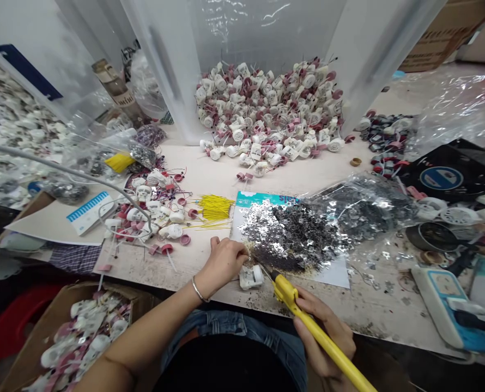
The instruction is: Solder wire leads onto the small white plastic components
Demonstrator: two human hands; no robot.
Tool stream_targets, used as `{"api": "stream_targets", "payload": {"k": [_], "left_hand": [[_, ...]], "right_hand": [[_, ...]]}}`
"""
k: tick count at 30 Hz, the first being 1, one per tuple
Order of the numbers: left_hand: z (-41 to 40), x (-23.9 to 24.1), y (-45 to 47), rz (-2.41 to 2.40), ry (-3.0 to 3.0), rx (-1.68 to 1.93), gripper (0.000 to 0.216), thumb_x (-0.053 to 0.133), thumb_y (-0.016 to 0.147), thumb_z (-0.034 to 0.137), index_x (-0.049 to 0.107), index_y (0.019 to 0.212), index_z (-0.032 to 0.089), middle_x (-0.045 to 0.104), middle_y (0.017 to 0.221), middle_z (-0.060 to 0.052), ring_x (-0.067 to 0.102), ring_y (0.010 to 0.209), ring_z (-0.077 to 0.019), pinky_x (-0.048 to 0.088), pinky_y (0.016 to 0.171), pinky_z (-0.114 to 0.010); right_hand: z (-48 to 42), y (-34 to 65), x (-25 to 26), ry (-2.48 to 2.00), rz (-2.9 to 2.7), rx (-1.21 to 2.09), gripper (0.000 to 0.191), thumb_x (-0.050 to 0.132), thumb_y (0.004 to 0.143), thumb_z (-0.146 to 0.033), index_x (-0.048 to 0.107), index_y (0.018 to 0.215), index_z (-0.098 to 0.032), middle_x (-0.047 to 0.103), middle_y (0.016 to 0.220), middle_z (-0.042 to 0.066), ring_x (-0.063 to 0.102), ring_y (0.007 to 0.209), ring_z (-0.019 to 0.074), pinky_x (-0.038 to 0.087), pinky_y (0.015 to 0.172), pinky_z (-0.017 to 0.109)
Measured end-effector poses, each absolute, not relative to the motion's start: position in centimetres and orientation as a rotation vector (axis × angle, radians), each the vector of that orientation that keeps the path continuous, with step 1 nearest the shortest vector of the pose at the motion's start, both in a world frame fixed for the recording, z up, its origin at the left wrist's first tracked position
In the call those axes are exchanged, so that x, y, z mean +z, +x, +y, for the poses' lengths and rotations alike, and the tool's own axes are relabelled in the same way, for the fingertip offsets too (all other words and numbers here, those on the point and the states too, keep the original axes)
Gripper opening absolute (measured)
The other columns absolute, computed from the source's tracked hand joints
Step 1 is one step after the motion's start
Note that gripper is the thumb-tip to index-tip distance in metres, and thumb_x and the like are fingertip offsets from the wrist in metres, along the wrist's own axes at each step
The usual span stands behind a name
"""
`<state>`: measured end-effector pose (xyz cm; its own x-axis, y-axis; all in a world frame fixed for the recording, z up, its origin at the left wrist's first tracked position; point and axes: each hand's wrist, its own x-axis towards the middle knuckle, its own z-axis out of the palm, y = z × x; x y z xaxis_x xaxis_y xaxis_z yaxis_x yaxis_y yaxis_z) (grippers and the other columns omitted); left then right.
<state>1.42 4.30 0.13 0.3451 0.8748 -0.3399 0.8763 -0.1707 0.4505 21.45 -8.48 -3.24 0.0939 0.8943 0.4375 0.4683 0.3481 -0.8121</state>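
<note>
Workbench (130,264) showed pale and speckled on my head-camera feed. Nearest, I logged the right hand (322,332) closed firmly around a yellow soldering iron (318,326), its thin tip angled toward a small white fitting (251,276). That fitting lay on the bench just beside the left hand (222,264). The left hand's fingers (236,251) were curled at the edge of a pile of silver metal pieces (291,237); I could not tell whether they pinched anything. A bangle (199,289) circled that wrist.

Progress, as far as the layout showed: one fitting sat at the hands, while a cardboard box (74,298) at lower left held more white fittings (83,340). Left of the hands lay a loose group of wired fittings (152,212) beside a bunch of yellow wires (216,207). Much metal lay on the sheet (336,275), with more in a clear plastic bag (365,209). Farthest off, by far the largest heap of white fittings (267,109) sat within a clear bin (173,71). A blue power strip (442,305) lay at right.
</note>
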Motion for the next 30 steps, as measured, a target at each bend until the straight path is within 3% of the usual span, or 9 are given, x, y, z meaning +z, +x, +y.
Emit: {"api": "stream_targets", "payload": {"k": [6, 30], "left_hand": [[4.73, -0.05, 1.8, 1.529, 2.076, -0.046, 0.021, 0.051, 0.085, 0.02, 0.071, 0.077, 0.018, 0.072, 0.082, -0.007, 0.06, 0.086, -0.0234, 0.028, 0.082, -0.04], [4.87, 0.15, 2.15, 1.588, 2.062, -0.095, 0.023, 0.049, 0.083, 0.02, 0.069, 0.073, 0.018, 0.072, 0.079, -0.008, 0.061, 0.085, -0.0243, 0.028, 0.082, -0.04]], "right_hand": [[-7.38, 22.06, -3.33, -1.178, -1.75, 0.538, 0.044, 0.054, 0.08, -0.01, 0.055, 0.124, -0.019, 0.066, 0.117, 0.009, 0.065, 0.107, 0.022, 0.059, 0.085, 0.035], [-7.65, 21.86, -2.66, -1.183, -1.771, 0.436, 0.052, 0.055, 0.079, -0.006, 0.052, 0.129, -0.016, 0.062, 0.122, 0.011, 0.062, 0.111, 0.0239, 0.058, 0.089, 0.036]]}}
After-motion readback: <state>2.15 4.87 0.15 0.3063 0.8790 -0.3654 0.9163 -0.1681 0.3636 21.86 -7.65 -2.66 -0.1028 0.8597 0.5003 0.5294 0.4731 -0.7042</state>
